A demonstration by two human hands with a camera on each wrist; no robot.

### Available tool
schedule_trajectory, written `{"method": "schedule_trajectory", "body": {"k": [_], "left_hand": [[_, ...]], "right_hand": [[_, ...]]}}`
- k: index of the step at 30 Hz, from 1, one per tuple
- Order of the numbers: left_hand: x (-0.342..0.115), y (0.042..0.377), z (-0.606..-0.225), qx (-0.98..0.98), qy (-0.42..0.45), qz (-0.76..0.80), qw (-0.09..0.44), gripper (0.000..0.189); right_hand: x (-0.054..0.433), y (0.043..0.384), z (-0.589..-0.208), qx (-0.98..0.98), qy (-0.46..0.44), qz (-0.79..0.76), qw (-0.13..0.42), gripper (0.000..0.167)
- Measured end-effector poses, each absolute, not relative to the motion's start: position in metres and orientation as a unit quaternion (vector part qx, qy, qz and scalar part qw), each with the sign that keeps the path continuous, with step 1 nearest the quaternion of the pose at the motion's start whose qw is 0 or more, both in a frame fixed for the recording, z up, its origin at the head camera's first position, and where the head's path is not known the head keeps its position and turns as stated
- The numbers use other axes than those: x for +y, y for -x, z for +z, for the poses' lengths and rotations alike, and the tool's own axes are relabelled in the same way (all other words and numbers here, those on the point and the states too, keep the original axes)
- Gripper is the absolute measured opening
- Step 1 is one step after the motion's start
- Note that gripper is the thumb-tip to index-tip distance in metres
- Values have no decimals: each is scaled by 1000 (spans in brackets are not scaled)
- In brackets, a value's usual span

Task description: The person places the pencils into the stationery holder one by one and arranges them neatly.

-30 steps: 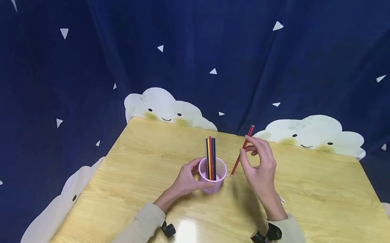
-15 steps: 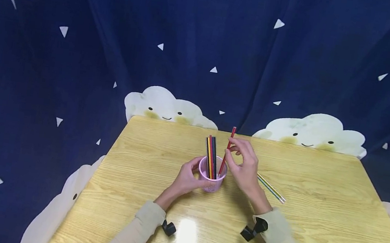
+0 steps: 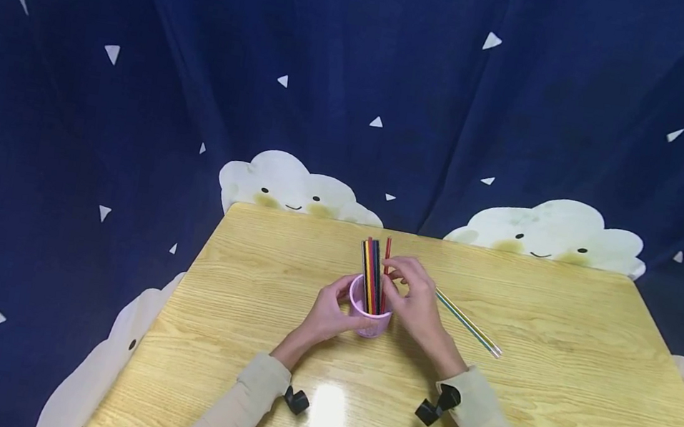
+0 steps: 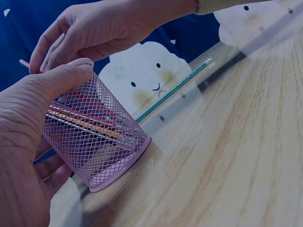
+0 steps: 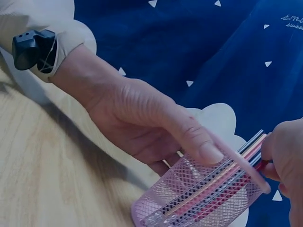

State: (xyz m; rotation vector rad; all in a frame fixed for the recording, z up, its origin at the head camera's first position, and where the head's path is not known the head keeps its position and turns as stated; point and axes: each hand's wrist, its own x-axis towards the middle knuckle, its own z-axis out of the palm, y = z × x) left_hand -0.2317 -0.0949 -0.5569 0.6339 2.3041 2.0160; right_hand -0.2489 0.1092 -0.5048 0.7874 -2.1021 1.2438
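A pink mesh pencil cup point(image 3: 374, 327) stands on the table with several pencils point(image 3: 369, 264) leaning in it, black, yellow, red and dark blue among them. My left hand point(image 3: 327, 312) grips the cup from its left side; the thumb lies along the near wall in the right wrist view. With thumb and fingertips, my right hand point(image 3: 419, 309) pinches a red pencil point(image 3: 388, 248), held upright with its lower part inside the cup, right of the others. In the left wrist view the mesh point(image 4: 102, 137) partly veils the pencils' lower ends.
Right of the cup, yellow and teal pencils point(image 3: 471, 324) lie side by side on the wooden table point(image 3: 559, 386), partly behind the right hand. A dark blue curtain point(image 3: 346, 84) with white clouds hangs at the table's far edge.
My right hand has moved left and down, bringing the red pencil from beside the cup into it. The pencils lying on the table have come into fuller view. The left hand stays on the cup.
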Motion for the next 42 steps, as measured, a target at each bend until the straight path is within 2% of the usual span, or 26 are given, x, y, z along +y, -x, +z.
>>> {"method": "schedule_trajectory", "body": {"k": [14, 22, 30, 38, 42], "left_hand": [[-95, 232, -557, 735, -201, 647, 6, 82], [-95, 233, -559, 728, -202, 655, -1, 82], [-94, 233, -558, 723, -203, 660, 2, 85], [-95, 220, -526, 721, -215, 659, 3, 81], [-95, 218, -524, 720, -214, 660, 4, 80]], "right_hand": [[106, 246, -507, -815, -280, 450, 235, 27], [111, 240, -509, -816, -264, 444, 260, 22], [134, 236, -525, -822, -243, 425, 290, 25], [159, 226, -536, -832, -219, 424, 283, 22], [171, 224, -543, -854, -206, 393, 273, 26]]}}
